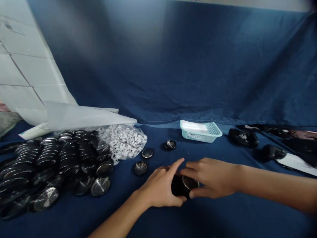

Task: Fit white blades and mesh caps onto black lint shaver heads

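Observation:
A black round part (178, 185) stands low in the middle of the blue cloth. My left hand (162, 186) is curved around its left side, thumb and fingers gripping it. On the right, my right hand (210, 177) holds a shiny metal-rimmed disc (190, 182) by its edge, tilted against the black part. The fingertips of my right hand partly cover the disc. Loose perforated metal discs lie left of my hands, one (141, 168) near my left wrist, a smaller one (147, 153) behind it and another (170, 144) farther back.
Rows of black metal-rimmed discs (69, 158) fill the left side. Beside them lies a clear bag of small white pieces (128, 142). A light blue basket (201, 136) stands at the back. Black parts (244, 137) lie at the right. A blue curtain (173, 66) hangs behind.

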A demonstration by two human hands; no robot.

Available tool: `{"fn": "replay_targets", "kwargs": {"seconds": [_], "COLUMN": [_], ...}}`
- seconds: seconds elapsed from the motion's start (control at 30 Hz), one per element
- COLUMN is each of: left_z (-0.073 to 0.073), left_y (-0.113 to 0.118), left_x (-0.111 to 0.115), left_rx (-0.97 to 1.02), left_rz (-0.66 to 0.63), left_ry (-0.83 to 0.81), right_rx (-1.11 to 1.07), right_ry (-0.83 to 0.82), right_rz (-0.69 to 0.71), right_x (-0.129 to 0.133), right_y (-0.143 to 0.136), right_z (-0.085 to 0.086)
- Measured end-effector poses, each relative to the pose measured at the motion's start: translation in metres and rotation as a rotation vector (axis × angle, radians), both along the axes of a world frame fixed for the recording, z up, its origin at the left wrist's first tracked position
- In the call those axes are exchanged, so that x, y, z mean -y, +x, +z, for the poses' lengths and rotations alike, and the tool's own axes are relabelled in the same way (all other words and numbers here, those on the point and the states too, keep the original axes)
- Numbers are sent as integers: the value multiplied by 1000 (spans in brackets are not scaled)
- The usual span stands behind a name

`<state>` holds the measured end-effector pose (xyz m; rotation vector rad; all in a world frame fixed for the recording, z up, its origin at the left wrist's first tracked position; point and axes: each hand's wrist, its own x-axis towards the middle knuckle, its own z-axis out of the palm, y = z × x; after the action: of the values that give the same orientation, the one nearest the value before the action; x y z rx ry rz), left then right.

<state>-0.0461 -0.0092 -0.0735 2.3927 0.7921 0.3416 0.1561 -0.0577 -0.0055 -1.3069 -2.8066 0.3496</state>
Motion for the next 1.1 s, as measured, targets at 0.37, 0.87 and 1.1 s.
{"fn": "replay_targets", "kwargs": {"seconds": [0.37, 0.87, 1.1], "left_z": [2, 12, 10], "left_y": [1, -10, -13], "left_x": [2, 3, 6], "left_rx": [2, 20, 7], "left_rz": [11, -155, -254], "left_ry": [22, -106, -222], "right_rx": [-73, -121, -214], "right_ry": [-157, -210, -294], "right_rz": [-17, 371, 266], "right_x": [5, 15, 32], "right_y": [-1, -7, -6], "right_z": [7, 12, 11]}}
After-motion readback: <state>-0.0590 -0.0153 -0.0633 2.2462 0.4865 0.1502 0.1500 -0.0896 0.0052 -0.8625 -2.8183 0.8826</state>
